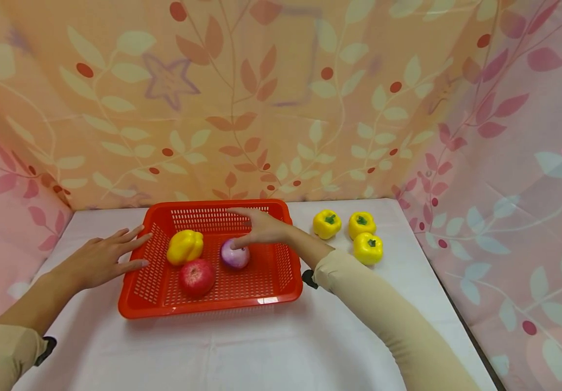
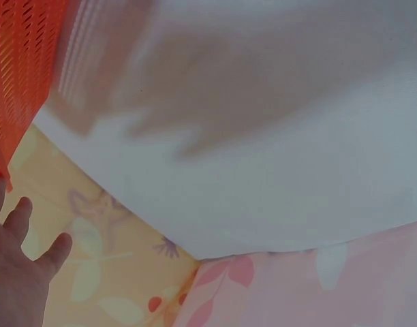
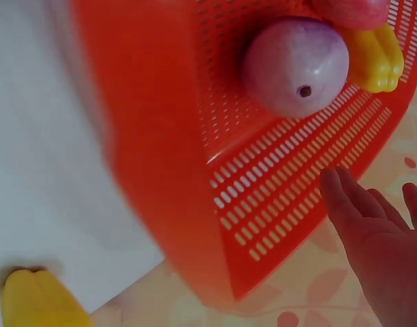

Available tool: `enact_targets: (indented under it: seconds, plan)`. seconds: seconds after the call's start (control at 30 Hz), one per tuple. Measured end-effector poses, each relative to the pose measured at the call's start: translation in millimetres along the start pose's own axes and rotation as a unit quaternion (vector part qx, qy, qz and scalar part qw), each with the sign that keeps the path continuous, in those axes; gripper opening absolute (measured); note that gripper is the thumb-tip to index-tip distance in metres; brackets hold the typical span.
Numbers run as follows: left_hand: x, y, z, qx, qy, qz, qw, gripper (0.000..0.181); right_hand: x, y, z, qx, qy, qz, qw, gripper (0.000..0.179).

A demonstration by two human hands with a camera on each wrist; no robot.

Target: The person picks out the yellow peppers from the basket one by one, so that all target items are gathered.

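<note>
A red plastic basket (image 1: pixel 241 304) with slotted walls stands on the white table. Inside it lie a yellow bell pepper (image 1: pixel 185 247), a red pomegranate-like fruit (image 1: pixel 197 277) and a purple onion (image 1: pixel 235 255). My right hand (image 1: pixel 263 227) hovers over the basket's right half, fingers spread, its thumb overlapping the onion in the head view. No grip shows there; the right wrist view has the onion (image 3: pixel 297 68) apart from the hand (image 3: pixel 382 235). At the basket's left rim my left hand (image 1: pixel 107 258) is spread with straight fingers; whether they touch the rim I cannot tell.
Right of the basket, three yellow bell peppers (image 1: pixel 327 224) sit grouped on the white tabletop (image 1: pixel 339 326). Floral cloth (image 1: pixel 281 108) hangs behind the table and along both sides. Both wrists carry dark straps.
</note>
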State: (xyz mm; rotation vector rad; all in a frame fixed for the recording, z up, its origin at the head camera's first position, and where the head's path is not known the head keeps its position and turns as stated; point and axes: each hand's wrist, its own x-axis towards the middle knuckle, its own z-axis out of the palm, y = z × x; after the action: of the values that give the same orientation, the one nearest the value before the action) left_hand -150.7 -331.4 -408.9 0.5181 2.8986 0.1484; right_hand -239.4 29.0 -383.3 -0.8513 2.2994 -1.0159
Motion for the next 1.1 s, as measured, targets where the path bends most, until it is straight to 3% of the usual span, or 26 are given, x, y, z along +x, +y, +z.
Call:
enact_targets:
  seconds: [0.63, 1.1]
  plan:
    - [-0.1, -2.7, 6.9, -0.008, 0.002, 0.002, 1.0, 0.079, 39.6, -24, 38, -0.026, -0.027, 0.013, 0.9992, 0.08]
    - [0.7, -2.9, 1.7, -0.013, 0.005, 0.002, 0.9999, 0.079, 64.7, -28, 57, -0.019, -0.031, 0.015, 0.9992, 0.072]
